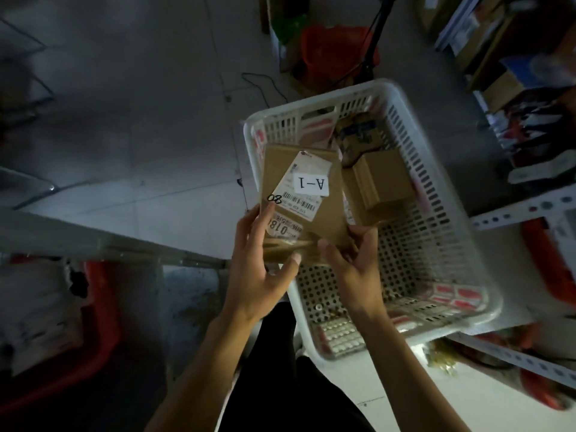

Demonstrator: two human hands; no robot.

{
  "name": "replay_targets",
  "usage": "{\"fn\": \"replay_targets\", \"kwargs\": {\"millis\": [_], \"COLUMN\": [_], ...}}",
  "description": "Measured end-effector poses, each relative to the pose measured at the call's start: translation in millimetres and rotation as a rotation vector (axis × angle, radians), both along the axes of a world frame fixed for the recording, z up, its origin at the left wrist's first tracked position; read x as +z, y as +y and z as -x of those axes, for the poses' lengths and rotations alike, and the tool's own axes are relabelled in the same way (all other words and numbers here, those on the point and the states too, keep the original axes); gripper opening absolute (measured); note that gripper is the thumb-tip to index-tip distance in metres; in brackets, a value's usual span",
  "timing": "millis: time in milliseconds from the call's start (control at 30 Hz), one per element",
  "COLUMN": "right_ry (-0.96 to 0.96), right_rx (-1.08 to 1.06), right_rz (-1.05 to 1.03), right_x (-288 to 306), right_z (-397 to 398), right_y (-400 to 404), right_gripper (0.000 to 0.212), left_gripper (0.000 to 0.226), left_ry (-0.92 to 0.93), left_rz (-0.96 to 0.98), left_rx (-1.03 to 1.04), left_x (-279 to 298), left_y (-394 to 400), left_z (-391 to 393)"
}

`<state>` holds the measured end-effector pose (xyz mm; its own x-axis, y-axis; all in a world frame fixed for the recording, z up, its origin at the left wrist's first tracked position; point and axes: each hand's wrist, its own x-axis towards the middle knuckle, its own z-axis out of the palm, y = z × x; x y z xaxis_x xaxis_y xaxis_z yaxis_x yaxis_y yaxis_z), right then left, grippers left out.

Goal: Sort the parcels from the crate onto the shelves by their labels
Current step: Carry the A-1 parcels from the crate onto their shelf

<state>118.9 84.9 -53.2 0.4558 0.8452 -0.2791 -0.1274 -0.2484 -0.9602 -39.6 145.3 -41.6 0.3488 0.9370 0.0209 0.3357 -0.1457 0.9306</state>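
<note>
This looks like a small parcel depot or stockroom, dimly lit, with a pale tiled floor [131, 98]. A white perforated plastic crate [436, 244] holds brown cardboard parcels, and the flat one held over it [299, 169] carries a barcode shipping sticker and a white label reading "A-1" [311, 183], with "08" handwritten on the cardboard. Slotted metal shelving rails [526, 207] run along the right side, and shelves at the upper right [498, 57] are stacked with boxes and packets. Red plastic bins [99, 332] stand at the lower left and right, and a red bag [336, 48] lies on the floor beyond the crate
</note>
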Motion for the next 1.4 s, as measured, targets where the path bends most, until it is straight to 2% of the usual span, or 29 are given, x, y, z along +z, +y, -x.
{"fn": "replay_targets", "kwargs": {"millis": [233, 400, 500, 600, 700, 800, 900, 967, 1100, 1200, 1300, 1333, 1400], "right_ry": [-0.114, -0.176, -0.217, -0.221, -0.244, -0.264, -0.278, -0.308, -0.300, -0.292, -0.279, -0.281, -0.277], "right_rx": [0.194, 0.254, 0.324, 0.360, 0.389, 0.402, 0.413, 0.398, 0.246, 0.139, 0.116, 0.151, 0.260], "right_rz": [0.092, 0.090, 0.080, 0.093, 0.148, 0.193, 0.252, 0.277, 0.341, 0.397, 0.399, 0.392, 0.381], "right_x": [-23.5, -36.4, -40.0, -39.7, -42.6, -45.1, -45.6, -46.5, -48.9, -49.5, -43.8, -40.8, -38.5], "right_z": [10.7, 15.8, 19.8, 22.7, 24.4, 20.5, 8.4, 0.5, -10.1, -15.6, -13.2, -11.8, -11.1], "right_y": [-48.6, -60.6, -63.9, -63.6, -58.6, -56.5, -54.4, -53.4, -52.8, -49.2, -44.4, -43.0, -42.3], "right_gripper": [0.047, 0.046, 0.063, 0.074, 0.082, 0.088, 0.084, 0.083, 0.062, 0.059, 0.041, 0.051, 0.085], "left_gripper": [0.065, 0.063, 0.062, 0.075, 0.090, 0.099, 0.099, 0.084, 0.061, 0.057, 0.057, 0.058, 0.060], "left_ry": [-0.010, 0.014, 0.186, 0.354, 0.462, 0.568, 0.606, 0.576, 0.551, 0.590, 0.604, 0.598, 0.597], "left_rz": [0.028, 0.065, 0.072, 0.085, 0.120, 0.072, 0.056, 0.041, 0.032, 0.050, 0.093, 0.117, 0.146], "left_rx": [0.133, 0.173, 0.204, 0.203, 0.111, 0.001, -0.069, -0.056, 0.098, 0.186, 0.228, 0.247, 0.273], "left_x": [-30.1, -49.5, -53.8, -54.8, -52.7, -49.9, -44.0, -41.5, -44.9, -48.7, -51.9, -53.2, -54.3], "left_y": [-71.6, -83.3, -76.6, -58.7, -25.3, 18.4, 53.7, 62.8, 54.7, 42.0, 29.8, 25.7, 19.3], "left_z": [24.9, 38.7, 42.6, 44.0, 38.6, 30.5, 23.8, 20.0, 24.1, 31.9, 36.8, 38.2, 41.2]}}
